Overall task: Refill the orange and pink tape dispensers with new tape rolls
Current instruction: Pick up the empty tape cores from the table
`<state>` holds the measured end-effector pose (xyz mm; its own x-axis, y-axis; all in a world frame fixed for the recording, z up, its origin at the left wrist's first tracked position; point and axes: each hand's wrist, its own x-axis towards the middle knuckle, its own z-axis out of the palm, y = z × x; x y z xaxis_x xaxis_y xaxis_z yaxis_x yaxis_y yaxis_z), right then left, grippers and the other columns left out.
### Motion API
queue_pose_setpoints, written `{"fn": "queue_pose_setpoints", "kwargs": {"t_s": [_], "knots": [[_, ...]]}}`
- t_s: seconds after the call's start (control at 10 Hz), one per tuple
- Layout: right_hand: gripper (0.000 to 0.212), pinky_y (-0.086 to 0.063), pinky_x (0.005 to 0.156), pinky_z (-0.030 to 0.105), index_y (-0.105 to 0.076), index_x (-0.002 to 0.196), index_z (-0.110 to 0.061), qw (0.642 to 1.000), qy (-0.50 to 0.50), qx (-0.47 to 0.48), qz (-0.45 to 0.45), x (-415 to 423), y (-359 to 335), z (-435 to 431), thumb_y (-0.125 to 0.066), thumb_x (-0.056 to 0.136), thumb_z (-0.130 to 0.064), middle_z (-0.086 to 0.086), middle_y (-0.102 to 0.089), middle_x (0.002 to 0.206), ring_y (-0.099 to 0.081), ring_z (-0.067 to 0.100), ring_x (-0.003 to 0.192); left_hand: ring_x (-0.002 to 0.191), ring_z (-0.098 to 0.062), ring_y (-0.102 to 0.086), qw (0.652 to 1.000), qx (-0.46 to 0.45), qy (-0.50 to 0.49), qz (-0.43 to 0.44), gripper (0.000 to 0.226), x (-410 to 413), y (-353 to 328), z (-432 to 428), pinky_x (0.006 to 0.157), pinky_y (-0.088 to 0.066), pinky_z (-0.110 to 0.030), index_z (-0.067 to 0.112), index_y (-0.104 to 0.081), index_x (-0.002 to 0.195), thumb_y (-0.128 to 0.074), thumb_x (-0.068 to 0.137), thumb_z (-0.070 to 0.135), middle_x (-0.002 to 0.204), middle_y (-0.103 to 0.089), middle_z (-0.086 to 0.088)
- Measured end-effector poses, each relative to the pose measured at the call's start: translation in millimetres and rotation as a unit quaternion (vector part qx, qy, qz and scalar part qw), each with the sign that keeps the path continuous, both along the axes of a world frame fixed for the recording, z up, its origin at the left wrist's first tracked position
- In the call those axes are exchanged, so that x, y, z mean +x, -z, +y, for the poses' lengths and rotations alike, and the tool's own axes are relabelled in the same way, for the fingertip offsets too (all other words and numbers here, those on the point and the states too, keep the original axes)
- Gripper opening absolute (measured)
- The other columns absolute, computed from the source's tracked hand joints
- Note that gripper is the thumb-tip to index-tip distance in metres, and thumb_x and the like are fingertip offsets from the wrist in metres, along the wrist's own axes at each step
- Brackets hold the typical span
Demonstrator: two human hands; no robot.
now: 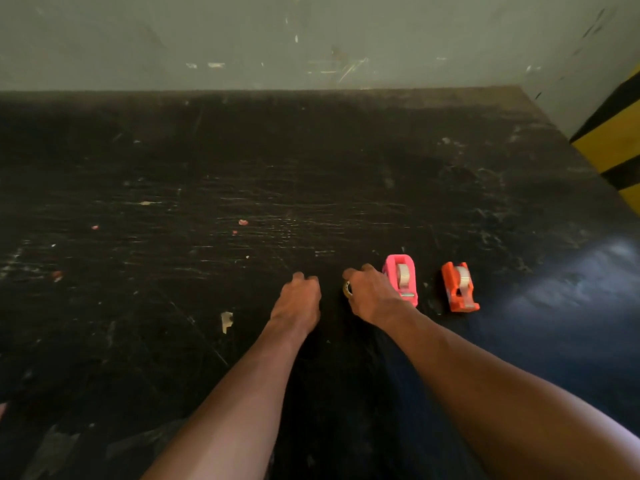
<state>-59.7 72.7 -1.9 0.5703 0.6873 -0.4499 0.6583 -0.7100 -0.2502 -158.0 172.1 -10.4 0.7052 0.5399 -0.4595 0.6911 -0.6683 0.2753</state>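
On the scratched black tabletop [242, 161], a pink plastic tape dispenser [401, 279] stands near an orange plastic tape dispenser [460, 287], not touching it. Just left of the pink one, the right hand [372, 296] grips a small pale tape roll [347, 289]; the left hand [298, 301] is curled, empty.

2 dispensers [401, 279] abreast on table [207, 168]

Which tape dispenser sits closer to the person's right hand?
The pink dispenser, right beside the right hand; the orange dispenser stands apart, farther to the right.
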Motion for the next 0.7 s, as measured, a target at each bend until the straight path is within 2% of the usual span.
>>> {"fn": "queue_pose_setpoints", "kwargs": {"t_s": [0.3, 0.5, 0.6, 0.7], "knots": [[0.059, -0.051, 0.097, 0.039, -0.042, 0.143, -0.019, 1.000, 0.008, -0.018, 0.005, 10.7, 20.0, 8.3, -0.067, 0.090, -0.016, 0.017, -0.047, 0.138, -0.055, 0.031, 0.121, 0.146, -0.034, -0.045, 1.000, -0.010, 0.012, 0.004, 0.069, 10.3, 18.8, 7.3, 0.119, -0.044, -0.045, 0.018, -0.042, 0.155, -0.069, 0.093, 0.005, 0.159, -0.039, -0.013], [0.074, -0.047, 0.103, 0.041, -0.028, 0.149, -0.017, 0.999, 0.038, 0.003, 0.016, 7.3, 21.0, 4.5, -0.070, 0.088, -0.014, 0.018, -0.047, 0.142, -0.051, 0.032, 0.129, 0.148, -0.033, -0.043, 1.000, -0.003, -0.005, -0.004, 0.072, 12.3, 18.4, 2.0, 0.119, -0.041, -0.045, 0.017, -0.037, 0.157, -0.067, 0.094, 0.002, 0.161, -0.037, -0.014], [0.081, -0.045, 0.106, 0.042, -0.023, 0.151, -0.017, 0.999, 0.044, 0.010, 0.024, 3.1, 21.0, -2.2, -0.071, 0.086, -0.011, 0.018, -0.047, 0.143, -0.050, 0.032, 0.131, 0.151, -0.034, -0.040, 1.000, -0.003, -0.029, -0.009, 0.080, 8.7, 17.8, -1.9, 0.122, -0.039, -0.045, 0.016, -0.025, 0.162, -0.067, 0.094, 0.003, 0.165, -0.034, -0.015], [0.085, -0.048, 0.104, 0.043, -0.019, 0.152, -0.019, 0.997, 0.059, 0.028, 0.039, -3.2, 18.2, -8.9, -0.071, 0.085, -0.008, 0.018, -0.047, 0.143, -0.053, 0.032, 0.128, 0.152, -0.035, -0.038, 0.998, -0.019, -0.062, -0.016, 0.098, 3.6, 12.1, -7.9, 0.123, -0.036, -0.048, 0.019, -0.002, 0.166, -0.066, 0.095, 0.002, 0.167, -0.030, -0.016]]}}
